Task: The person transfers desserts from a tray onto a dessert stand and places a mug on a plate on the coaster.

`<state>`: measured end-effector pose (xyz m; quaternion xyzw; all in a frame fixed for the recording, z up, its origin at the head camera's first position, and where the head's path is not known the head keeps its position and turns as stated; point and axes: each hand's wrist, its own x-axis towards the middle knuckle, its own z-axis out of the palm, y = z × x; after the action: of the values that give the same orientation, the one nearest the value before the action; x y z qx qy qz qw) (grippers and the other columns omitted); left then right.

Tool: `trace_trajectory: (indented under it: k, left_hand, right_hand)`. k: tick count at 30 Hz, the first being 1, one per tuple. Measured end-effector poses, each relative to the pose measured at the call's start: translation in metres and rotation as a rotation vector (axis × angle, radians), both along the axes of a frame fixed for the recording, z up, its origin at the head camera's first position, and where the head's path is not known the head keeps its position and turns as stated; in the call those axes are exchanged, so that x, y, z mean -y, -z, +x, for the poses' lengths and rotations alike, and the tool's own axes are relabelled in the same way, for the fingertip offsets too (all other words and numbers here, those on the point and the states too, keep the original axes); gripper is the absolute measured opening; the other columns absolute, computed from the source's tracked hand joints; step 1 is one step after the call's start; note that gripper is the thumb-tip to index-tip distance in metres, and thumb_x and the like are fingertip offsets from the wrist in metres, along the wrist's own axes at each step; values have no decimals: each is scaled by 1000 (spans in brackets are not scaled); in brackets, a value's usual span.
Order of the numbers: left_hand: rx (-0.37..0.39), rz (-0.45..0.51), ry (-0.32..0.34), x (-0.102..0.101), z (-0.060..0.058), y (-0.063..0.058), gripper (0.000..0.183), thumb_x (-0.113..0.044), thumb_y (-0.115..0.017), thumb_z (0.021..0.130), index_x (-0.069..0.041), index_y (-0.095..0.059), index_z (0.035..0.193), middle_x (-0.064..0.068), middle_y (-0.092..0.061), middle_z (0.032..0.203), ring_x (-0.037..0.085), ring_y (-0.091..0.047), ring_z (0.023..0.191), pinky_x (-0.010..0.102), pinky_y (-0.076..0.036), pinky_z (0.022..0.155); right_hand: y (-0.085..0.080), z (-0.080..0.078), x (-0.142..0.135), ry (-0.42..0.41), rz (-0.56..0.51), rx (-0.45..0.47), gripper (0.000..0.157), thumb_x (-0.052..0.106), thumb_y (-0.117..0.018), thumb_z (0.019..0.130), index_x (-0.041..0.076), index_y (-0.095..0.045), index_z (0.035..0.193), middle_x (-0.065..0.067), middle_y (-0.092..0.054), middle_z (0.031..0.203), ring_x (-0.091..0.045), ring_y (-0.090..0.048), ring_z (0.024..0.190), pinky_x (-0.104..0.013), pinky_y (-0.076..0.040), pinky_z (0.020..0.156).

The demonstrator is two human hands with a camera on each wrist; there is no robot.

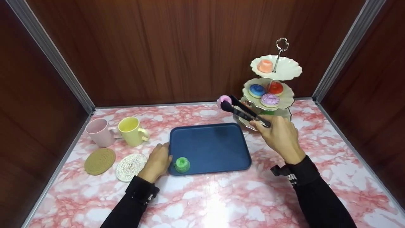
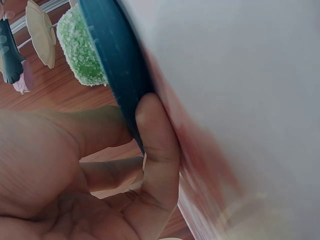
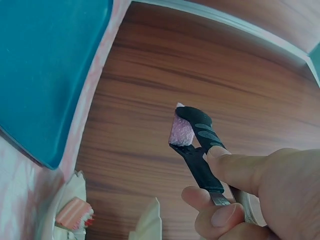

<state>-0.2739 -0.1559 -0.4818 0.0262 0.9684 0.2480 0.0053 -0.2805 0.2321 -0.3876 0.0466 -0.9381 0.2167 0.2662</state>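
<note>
My left hand (image 1: 157, 161) pinches the left rim of a blue tray (image 1: 212, 147), thumb and fingers on either side of it in the left wrist view. A green cake (image 1: 182, 165) sits in the tray's near left corner. With my right hand (image 1: 281, 136) I grip black tongs (image 1: 245, 114), whose tips hold a small pink-purple cake (image 3: 181, 132) in the air beyond the tray. Right beside the tongs stands a three-tier cake stand (image 1: 289, 68). Its top plate bears an orange cake (image 1: 265, 66); blue, red and purple donuts (image 1: 270, 100) lie on the middle one.
Left of the tray are a pink mug (image 1: 100, 134) and a yellow mug (image 1: 131, 134). Nearer lie a tan coaster (image 1: 100, 161) and a white patterned coaster (image 1: 130, 167). A cake slice (image 3: 74, 214) rests on the stand's lowest plate. Wooden panels (image 1: 177, 53) enclose the table.
</note>
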Motion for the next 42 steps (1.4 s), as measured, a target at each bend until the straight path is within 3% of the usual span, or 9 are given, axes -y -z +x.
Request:
trace_trajectory:
  k: [8, 21, 30, 36, 42]
  left_hand:
    - [-2, 1, 15, -4, -2, -1, 54, -12, -59, 88, -7, -41, 138, 20, -48, 125, 34, -50, 116, 46, -41, 100]
    - [5, 10, 6, -4, -2, -1, 55, -12, -59, 88, -9, -41, 139, 20, -48, 126, 35, -49, 117, 45, -41, 101]
    - [-2, 7, 4, -2, -1, 1, 54, -13, -60, 87, -9, -41, 138, 18, -49, 122, 33, -51, 115, 45, -42, 100]
    - [-9, 5, 2, -1, 0, 0, 54, -13, -60, 87, -8, -42, 138, 18, -49, 123, 33, -50, 116, 45, -41, 101]
    - [-15, 0, 8, 0, 1, -1, 53, -12, -60, 87, -8, -42, 137, 19, -49, 123, 33, -51, 115, 45, -42, 99]
  right_hand:
    - [-10, 4, -13, 1, -32, -71, 34, 61, -63, 75, 35, -72, 97, 6, -68, 71, -20, -57, 56, -32, -32, 41]
    - [-22, 9, -26, 24, -81, -162, 36, 56, -65, 76, 29, -73, 98, -1, -69, 71, -23, -53, 54, -33, -29, 43]
    - [-33, 12, -37, 65, -117, -206, 38, 57, -64, 77, 27, -73, 97, -2, -67, 65, -25, -57, 56, -33, -31, 46]
    - [-42, 14, -44, 96, -138, -264, 41, 57, -65, 76, 25, -74, 99, -6, -71, 76, -30, -64, 66, -40, -37, 52]
    - [-51, 14, -51, 160, -153, -254, 41, 60, -63, 75, 30, -72, 101, -4, -72, 79, -29, -64, 68, -43, -40, 51]
